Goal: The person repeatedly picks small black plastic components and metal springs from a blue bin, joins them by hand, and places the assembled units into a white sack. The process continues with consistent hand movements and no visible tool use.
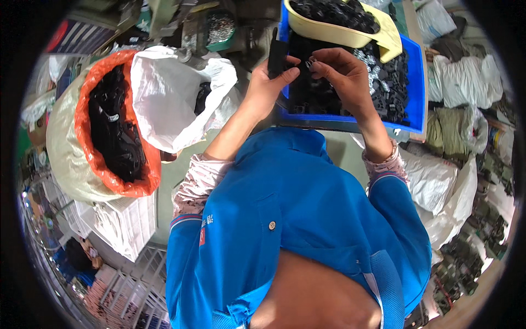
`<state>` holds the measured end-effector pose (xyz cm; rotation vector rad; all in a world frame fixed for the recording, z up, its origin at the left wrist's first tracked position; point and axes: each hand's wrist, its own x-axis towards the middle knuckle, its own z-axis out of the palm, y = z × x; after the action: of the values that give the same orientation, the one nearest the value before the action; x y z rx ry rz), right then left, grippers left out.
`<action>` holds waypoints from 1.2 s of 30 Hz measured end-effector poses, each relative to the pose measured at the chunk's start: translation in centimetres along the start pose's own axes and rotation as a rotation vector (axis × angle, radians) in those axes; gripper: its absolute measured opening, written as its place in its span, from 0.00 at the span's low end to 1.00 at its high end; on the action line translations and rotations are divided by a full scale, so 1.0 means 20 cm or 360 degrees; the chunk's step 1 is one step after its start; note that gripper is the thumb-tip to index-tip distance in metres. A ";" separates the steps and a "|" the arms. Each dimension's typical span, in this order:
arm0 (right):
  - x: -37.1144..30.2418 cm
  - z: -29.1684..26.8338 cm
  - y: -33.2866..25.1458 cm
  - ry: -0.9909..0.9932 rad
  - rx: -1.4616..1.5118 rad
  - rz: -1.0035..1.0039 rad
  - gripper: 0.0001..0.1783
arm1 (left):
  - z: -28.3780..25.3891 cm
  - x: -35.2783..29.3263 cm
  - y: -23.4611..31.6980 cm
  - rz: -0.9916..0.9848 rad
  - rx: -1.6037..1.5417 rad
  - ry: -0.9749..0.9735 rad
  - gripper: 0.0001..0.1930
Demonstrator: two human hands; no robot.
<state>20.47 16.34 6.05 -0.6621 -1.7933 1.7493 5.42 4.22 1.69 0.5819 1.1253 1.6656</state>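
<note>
My left hand [262,90] is closed around a flat, dark black piece [277,54] that stands up between thumb and fingers. To its right, my right hand [349,78] pinches a small shiny metal part [310,62] between thumb and forefinger, a short way from the black piece. Both hands are over the near left part of a blue bin [419,90]. Small black plastic parts [395,90] fill much of it, with a heap of silvery metal parts [377,77] among them. The exact kind of the held pieces is too small or dark to make out.
Across the bin's far side sits a yellow scoop-shaped container [329,34] holding black parts. At left stand an orange-lined sack [149,183] of black pieces and a white bag [164,101]. A green tray [218,47] of small metal bits lies beyond. White sacks [468,77] line the right.
</note>
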 end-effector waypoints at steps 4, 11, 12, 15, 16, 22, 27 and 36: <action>0.12 0.06 -0.02 -0.0277 -0.0182 -0.0074 0.09 | -0.05 -0.02 0.07 0.0258 0.0206 0.0105 0.16; 0.23 0.20 -0.02 -0.0395 -0.0228 -0.0080 0.09 | -0.17 -0.10 0.15 0.0129 -0.0002 0.0146 0.19; 0.24 0.21 -0.03 -0.0434 -0.0219 -0.0079 0.09 | -0.18 -0.11 0.15 0.0153 0.0006 0.0169 0.19; 0.26 0.25 -0.06 -0.0523 -0.0289 -0.0158 0.09 | -0.22 -0.14 0.17 0.0197 0.0047 0.0224 0.19; 0.28 0.25 -0.05 -0.0537 -0.0378 -0.0239 0.08 | -0.22 -0.14 0.18 0.0193 0.0073 0.0237 0.19; 0.33 0.33 -0.15 -0.0727 -0.0911 -0.0826 0.07 | -0.26 -0.18 0.23 0.0291 0.0398 0.0288 0.18; 0.37 0.40 -0.21 -0.1014 -0.1306 -0.1381 0.08 | -0.28 -0.21 0.20 0.0336 0.0475 0.0330 0.16; 0.30 0.42 -0.04 -0.0517 -0.0066 -0.0123 0.17 | -0.26 -0.23 0.18 0.0544 -0.0031 0.0629 0.16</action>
<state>10.28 14.28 6.95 -0.3312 -2.0440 1.8540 1.32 -2.28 3.18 0.4605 1.3422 2.1506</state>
